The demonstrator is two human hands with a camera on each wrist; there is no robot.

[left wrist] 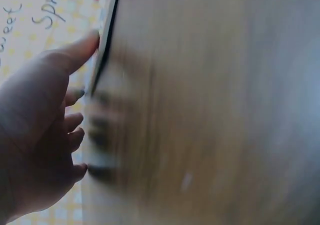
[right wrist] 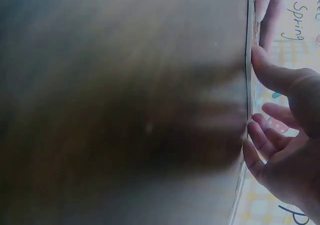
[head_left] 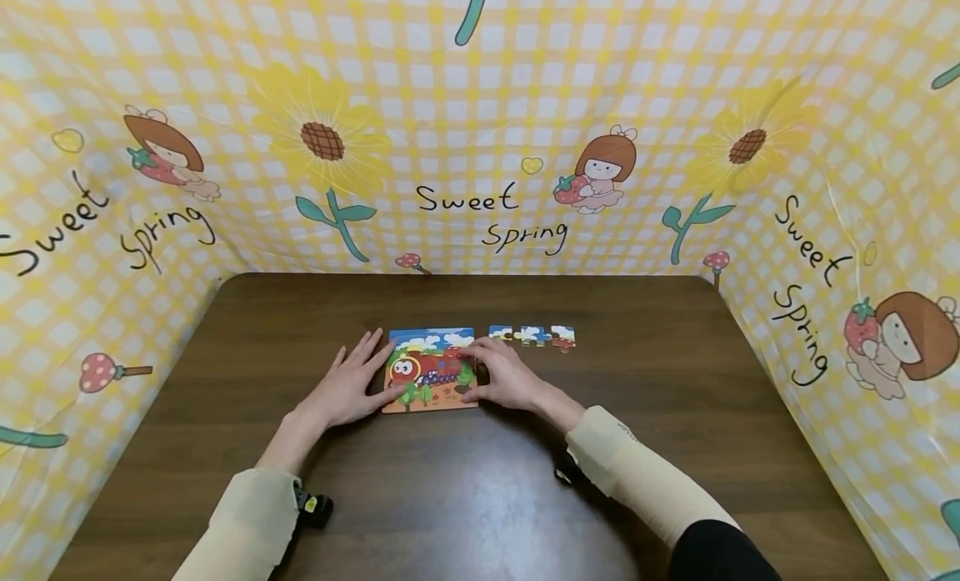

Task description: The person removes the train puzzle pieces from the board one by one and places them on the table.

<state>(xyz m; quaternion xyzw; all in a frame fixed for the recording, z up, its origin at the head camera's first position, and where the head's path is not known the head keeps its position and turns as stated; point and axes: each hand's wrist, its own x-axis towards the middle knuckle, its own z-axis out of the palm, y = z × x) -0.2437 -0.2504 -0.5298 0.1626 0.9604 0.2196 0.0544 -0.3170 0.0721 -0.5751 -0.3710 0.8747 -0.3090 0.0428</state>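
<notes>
A jigsaw puzzle (head_left: 431, 368) with a red train, clouds and green plants lies flat in its board on the table. My left hand (head_left: 348, 385) rests at its left side, fingers spread on the table and thumb over the lower left corner. At the right edge is my right hand (head_left: 506, 377), thumb and index finger apart, touching the picture's right part. Low side views show the left thumb (left wrist: 82, 50) at the board's edge and the right thumb (right wrist: 272, 72) on the board. Whether a single piece lies under the right fingertips is hidden.
Three loose jigsaw pieces (head_left: 534, 336) lie in a row beyond the right hand, right of the board. The brown wooden table (head_left: 465, 481) is enclosed by a yellow checked cloth (head_left: 450, 131) at the back and sides.
</notes>
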